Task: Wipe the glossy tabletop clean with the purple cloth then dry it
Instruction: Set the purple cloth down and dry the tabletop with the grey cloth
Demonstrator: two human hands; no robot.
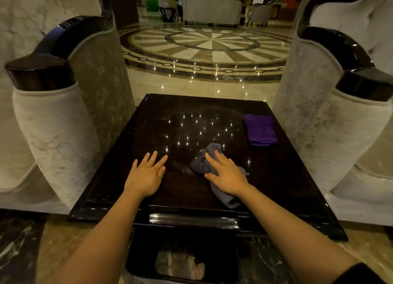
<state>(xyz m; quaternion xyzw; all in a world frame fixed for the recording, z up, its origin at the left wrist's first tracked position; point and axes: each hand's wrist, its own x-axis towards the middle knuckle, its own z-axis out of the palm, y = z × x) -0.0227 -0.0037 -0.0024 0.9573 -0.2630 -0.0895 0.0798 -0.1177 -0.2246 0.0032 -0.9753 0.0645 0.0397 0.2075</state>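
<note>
A dark glossy square tabletop point(191, 124) fills the middle of the head view and mirrors small ceiling lights. A folded bright purple cloth point(259, 129) lies near its right edge, untouched. A crumpled grey-lilac cloth point(202, 160) lies at centre front. My right hand point(226, 174) lies flat on this grey cloth, fingers spread and pressing it onto the table. My left hand point(147, 175) rests flat on the bare tabletop to the left of the cloth, fingers apart, holding nothing.
Pale upholstered armchairs with dark glossy arm caps stand close on the left point(63, 105) and right point(331, 113) of the table. Beyond is a polished marble floor with a round inlay point(210, 45). A dark lower shelf point(180, 260) sits under the table's front edge.
</note>
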